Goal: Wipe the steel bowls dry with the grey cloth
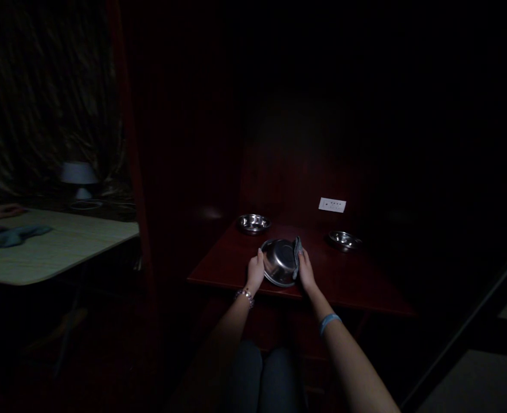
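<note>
A shiny metal bowl is tilted over the front part of the dark red table, its outer base turned up toward me. My left hand grips the bowl's rim on the left side, fingers closed. On the other side my right hand is closed on a grey cloth, which lies against the bowl's outer wall. The fingertips of both hands are partly hidden. Beyond the held bowl, a second metal bowl stands at the back left and a third metal bowl at the right.
A white socket panel is on the wall behind the table. A dark red partition rises at left. Past it, another person's hand rests over a pale table with a bluish cloth; a white lamp stands behind.
</note>
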`<state>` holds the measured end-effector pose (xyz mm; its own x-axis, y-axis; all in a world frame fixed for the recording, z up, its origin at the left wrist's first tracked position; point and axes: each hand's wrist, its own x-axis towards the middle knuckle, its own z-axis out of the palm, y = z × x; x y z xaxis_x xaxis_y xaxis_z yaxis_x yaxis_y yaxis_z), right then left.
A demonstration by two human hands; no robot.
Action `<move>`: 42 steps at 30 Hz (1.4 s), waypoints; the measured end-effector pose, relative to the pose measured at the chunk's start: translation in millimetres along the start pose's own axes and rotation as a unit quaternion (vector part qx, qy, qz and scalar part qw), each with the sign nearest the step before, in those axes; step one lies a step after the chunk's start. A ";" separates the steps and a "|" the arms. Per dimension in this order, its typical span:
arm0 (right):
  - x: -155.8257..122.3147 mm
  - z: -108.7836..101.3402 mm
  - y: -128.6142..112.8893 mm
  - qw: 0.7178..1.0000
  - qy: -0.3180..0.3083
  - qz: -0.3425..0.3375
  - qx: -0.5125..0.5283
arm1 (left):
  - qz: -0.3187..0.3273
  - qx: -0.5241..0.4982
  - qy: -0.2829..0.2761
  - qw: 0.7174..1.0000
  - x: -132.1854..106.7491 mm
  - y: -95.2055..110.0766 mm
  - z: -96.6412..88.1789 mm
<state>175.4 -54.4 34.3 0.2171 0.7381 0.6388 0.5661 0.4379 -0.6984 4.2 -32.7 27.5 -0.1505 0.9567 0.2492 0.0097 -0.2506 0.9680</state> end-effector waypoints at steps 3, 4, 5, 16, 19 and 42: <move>-6.9 1.0 10.6 0.998 0.008 0.051 0.035 | -0.001 0.004 -0.007 1.000 1.5 -1.6 -0.5; -8.1 0.9 13.6 0.997 0.009 0.067 0.044 | 0.001 0.004 -0.011 1.000 1.7 -2.0 -0.5; -8.8 0.8 15.9 0.995 0.012 0.084 0.052 | 0.003 0.003 -0.013 1.000 1.7 -2.3 -0.5; -11.7 -2.5 24.1 0.989 0.036 0.136 0.045 | -0.003 -0.012 0.003 1.000 2.4 -0.6 -2.7; -13.0 -2.5 22.0 0.988 0.039 0.141 0.046 | -0.010 -0.009 0.018 1.000 3.1 0.4 -2.8; -12.2 -1.5 18.2 0.989 0.012 0.127 0.075 | 0.006 0.040 0.077 0.996 11.3 -10.1 -4.2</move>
<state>184.3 -56.3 14.3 0.3579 0.8222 0.4426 0.3660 0.3125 -0.8766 -1.8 -20.0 20.4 -0.2994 0.9181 0.2598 0.0909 -0.2436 0.9656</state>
